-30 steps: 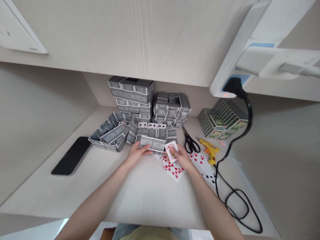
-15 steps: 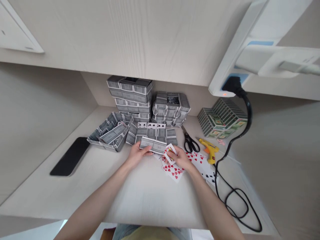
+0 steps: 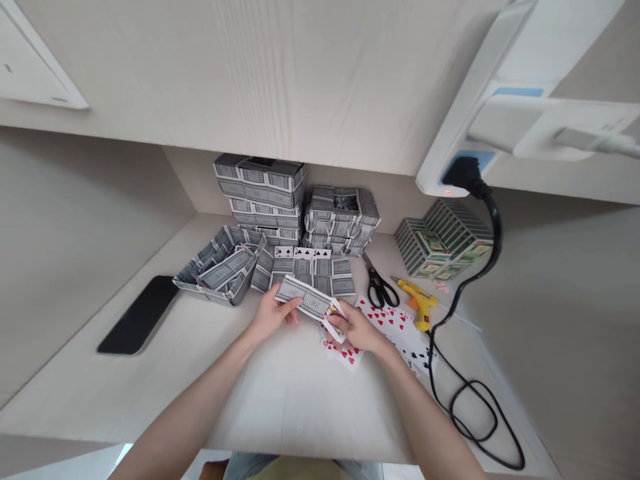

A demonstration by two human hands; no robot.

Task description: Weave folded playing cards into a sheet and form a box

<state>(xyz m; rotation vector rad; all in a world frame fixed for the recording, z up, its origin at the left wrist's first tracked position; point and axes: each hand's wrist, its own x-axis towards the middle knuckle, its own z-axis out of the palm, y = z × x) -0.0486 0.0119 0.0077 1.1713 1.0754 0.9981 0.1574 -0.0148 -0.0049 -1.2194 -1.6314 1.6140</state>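
Observation:
My left hand [image 3: 270, 315] is closed on the left end of a strip of joined playing cards [image 3: 306, 298], their grey patterned backs facing up. The strip slants down to the right. At its right end my right hand [image 3: 359, 327] pinches a face card [image 3: 331, 329], which overlaps or touches the strip; my fingers partly hide it. Loose red-heart cards [image 3: 346, 356] lie on the desk below the right hand. Just behind the strip is a flat panel of joined cards [image 3: 303, 268], with several spade and club cards showing along its far edge.
An open card-built box [image 3: 240, 293] holds more strips at left, beside a black phone [image 3: 140, 313]. Card boxes [image 3: 270, 193] are stacked behind. To the right lie scissors [image 3: 383, 290], a yellow glue gun [image 3: 420, 303], its black cord [image 3: 465, 380] and card packs [image 3: 440, 240].
The strip has tilted, its right end dropping toward me. My right hand has moved slightly down with the face card, which has turned against the strip's end.

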